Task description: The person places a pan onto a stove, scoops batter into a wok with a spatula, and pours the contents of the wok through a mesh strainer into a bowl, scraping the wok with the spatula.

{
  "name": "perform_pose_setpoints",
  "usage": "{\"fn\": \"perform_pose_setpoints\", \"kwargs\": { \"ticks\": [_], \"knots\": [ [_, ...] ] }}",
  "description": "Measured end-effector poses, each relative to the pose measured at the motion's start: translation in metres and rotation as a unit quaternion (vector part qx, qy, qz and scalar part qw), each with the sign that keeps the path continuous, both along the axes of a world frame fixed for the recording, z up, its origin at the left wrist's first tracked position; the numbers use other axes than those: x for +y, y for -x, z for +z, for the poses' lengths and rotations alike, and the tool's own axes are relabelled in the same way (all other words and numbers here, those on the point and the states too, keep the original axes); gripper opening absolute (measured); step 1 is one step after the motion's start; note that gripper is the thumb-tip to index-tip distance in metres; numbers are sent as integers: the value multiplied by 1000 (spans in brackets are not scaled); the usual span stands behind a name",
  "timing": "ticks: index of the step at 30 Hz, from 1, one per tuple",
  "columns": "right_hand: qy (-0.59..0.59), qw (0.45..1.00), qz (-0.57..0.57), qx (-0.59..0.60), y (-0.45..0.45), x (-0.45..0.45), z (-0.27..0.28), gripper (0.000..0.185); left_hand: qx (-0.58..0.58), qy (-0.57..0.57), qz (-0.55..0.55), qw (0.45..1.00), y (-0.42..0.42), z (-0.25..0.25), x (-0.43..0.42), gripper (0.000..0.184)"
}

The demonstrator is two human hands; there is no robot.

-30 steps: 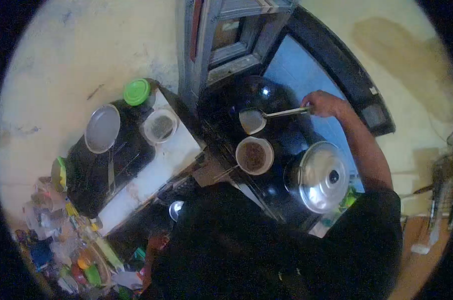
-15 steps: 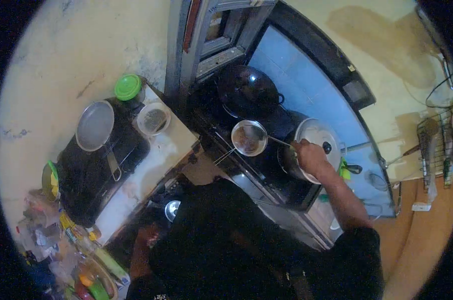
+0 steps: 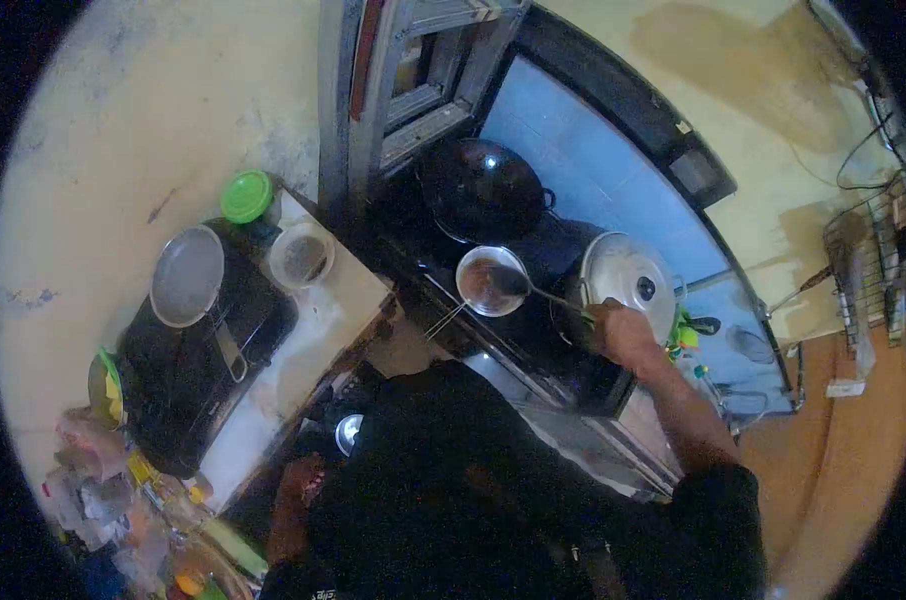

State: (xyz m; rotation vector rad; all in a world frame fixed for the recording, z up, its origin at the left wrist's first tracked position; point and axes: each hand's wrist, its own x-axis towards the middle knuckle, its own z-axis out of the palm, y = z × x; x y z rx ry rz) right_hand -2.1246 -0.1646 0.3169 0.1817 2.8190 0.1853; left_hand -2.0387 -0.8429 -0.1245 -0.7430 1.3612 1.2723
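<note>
My right hand is closed around the handle of a ladle. The ladle's dark bowl rests inside a small round metal pan with a thin wire-like handle and brownish contents. Under that hand stands a large pot with a shiny lid and a black knob. Low on the left, my left hand hangs in shadow near a shiny round metal piece; its fingers are too dark to make out.
A dark wok sits at the back of the black stove. Left on the counter are a frying pan, a clear tub and a green-lidded jar. Assorted packets lie at lower left.
The ladle's bowl sits more plainly inside the small pan, its handle slanting down to the right. The whole view has shifted slightly. My left hand stays low.
</note>
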Motion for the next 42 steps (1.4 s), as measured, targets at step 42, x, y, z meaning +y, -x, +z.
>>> {"fn": "perform_pose_setpoints", "kwargs": {
  "ticks": [42],
  "knots": [
    [-132, 982, 132, -23, 381, 169, 20, 26, -50, -200, 245, 947, -71, 28, 85, 45]
  ]
}}
